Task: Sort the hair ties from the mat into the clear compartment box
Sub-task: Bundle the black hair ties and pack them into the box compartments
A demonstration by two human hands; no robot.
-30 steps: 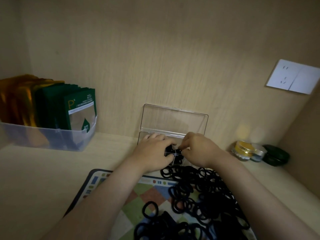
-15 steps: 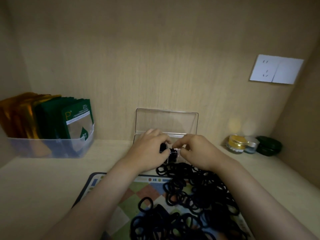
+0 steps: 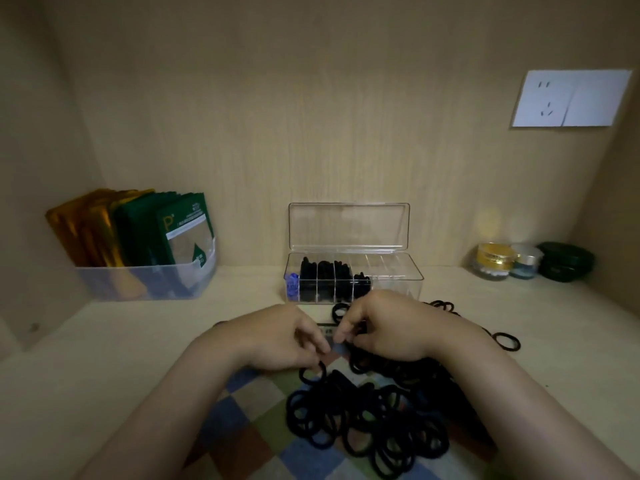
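A clear compartment box (image 3: 388, 275) stands against the back wall with its lid (image 3: 349, 226) upright. Its left compartments hold black hair ties (image 3: 325, 277) and one blue item (image 3: 292, 284). A large pile of black hair ties (image 3: 374, 420) lies on the checkered mat (image 3: 249, 431). My left hand (image 3: 280, 337) hovers over the mat in front of the box, its curled fingers pinching one hair tie (image 3: 313, 372) at the pile's edge. My right hand (image 3: 391, 327) is right beside it, fingers curled down onto ties in the pile.
At the back left, a clear bin (image 3: 145, 282) holds green and gold packets. Small jars (image 3: 495, 261) and a dark green tin (image 3: 564, 261) sit at the back right. A loose hair tie (image 3: 507, 341) lies off the mat. A wall socket (image 3: 571, 98) is at the upper right.
Both hands have pulled back from the box to the pile on the mat, so the filled compartments now show. The left hand now pinches a tie.
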